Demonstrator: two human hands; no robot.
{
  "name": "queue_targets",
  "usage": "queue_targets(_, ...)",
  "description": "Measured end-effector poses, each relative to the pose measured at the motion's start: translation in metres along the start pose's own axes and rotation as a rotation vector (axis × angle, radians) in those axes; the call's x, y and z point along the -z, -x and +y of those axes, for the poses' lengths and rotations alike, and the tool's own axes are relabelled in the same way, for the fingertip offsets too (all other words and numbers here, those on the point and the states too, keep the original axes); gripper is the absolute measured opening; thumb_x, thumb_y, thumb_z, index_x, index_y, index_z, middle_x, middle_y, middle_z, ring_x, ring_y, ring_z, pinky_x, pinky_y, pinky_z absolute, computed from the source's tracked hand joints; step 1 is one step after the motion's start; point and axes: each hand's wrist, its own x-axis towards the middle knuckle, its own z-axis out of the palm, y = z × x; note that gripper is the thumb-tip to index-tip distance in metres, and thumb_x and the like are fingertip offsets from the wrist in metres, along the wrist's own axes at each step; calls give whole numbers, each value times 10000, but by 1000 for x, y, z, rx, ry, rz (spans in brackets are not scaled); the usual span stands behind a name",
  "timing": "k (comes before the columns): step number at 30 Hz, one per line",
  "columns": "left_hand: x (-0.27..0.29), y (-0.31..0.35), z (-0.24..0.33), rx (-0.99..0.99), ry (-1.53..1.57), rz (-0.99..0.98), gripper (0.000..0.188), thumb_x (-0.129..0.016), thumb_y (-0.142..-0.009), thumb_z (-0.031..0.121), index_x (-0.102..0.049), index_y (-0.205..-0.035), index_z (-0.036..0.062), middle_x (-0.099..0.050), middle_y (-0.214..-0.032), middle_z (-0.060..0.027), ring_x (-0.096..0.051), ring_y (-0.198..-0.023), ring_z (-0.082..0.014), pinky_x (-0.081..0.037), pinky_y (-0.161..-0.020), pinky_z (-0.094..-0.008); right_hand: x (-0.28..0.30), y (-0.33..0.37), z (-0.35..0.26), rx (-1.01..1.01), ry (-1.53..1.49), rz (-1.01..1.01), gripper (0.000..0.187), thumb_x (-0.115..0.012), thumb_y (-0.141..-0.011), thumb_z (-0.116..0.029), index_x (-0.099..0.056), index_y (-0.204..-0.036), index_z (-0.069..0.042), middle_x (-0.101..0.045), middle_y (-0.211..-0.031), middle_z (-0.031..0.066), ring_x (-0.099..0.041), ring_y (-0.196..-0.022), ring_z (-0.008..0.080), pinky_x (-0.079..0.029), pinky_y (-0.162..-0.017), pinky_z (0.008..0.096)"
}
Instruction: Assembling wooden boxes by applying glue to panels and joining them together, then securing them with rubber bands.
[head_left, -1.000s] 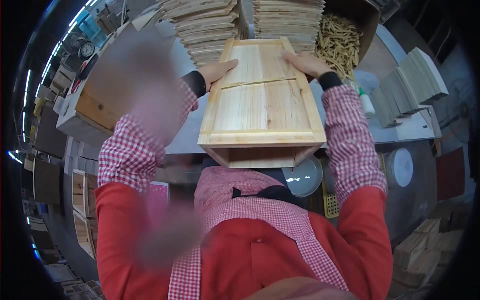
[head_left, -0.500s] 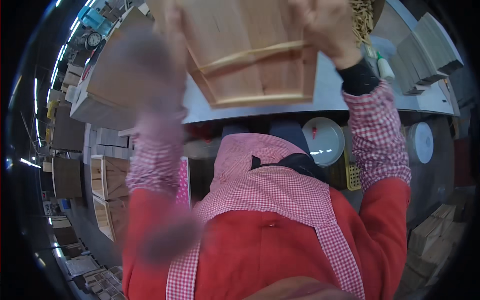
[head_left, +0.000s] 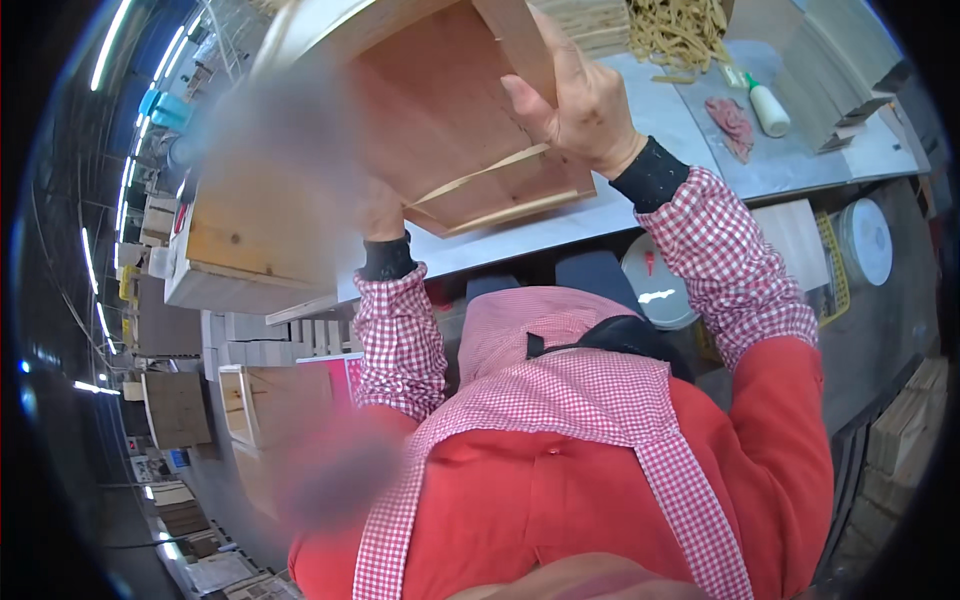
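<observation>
Tilted above the white-topped workbench [head_left: 660, 150] is a shallow wooden box [head_left: 450, 100] with a raised rim and a reddish-brown panel. A thin pale band [head_left: 480, 180] runs across its lower part. My right hand [head_left: 590, 105] is closed on the right rim, thumb on the near face and the other fingers partly hidden by the wood. At the lower left side of the box, my left hand [head_left: 380, 213] grips it. A dark blurred smudge over the picture covers most of that hand, and its fingers do not show.
A pile of tan strips [head_left: 680, 35] lies at the back right. Nearby are a white bottle with a green cap [head_left: 768, 108], a pink cloth [head_left: 730, 125] and stacked grey boards [head_left: 825, 85]. A large wooden box [head_left: 250, 240] stands left. Below the bench edge sits a round white lid [head_left: 865, 240].
The wooden box has turned and tilted, bringing its rim into view. My right hand has moved left with it, and my left hand is lower along its side. The view has shifted too.
</observation>
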Motion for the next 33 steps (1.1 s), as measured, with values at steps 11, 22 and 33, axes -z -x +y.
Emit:
queue_targets(11,56,12,-37,24,-254,-282,550,-408,-992,496,-568,-869,-16,-546,-794,-37,-519,-805,-142,-445,-741,-306,2,44,5,-264,-207,-198,542,-644,-872,-263,-469,-1332,-33,-638,-1047,190,-655,-792,326,-526,-707,366)
queue_targets(22,-45,-138,152,-606,-180,-881,488,-425,-976,449,-579,-1239,68,-485,-1386,-156,-406,-1326,-302,-278,-1115,-485,-67,100,89,-1110,-360,-471,457,-484,-912,-367,-644,-803,47,-616,-679,179,-597,-665,270,-466,-665,381)
queue_targets(33,-75,-135,166,-555,58,-1266,348,-438,-1012,299,-646,-1067,26,-627,-1197,-141,-512,-1223,-273,-354,-1056,-396,-30,-11,72,-696,-309,-144,312,-486,-861,-175,-577,-658,45,-572,-683,267,-593,-671,423,-463,-576,455)
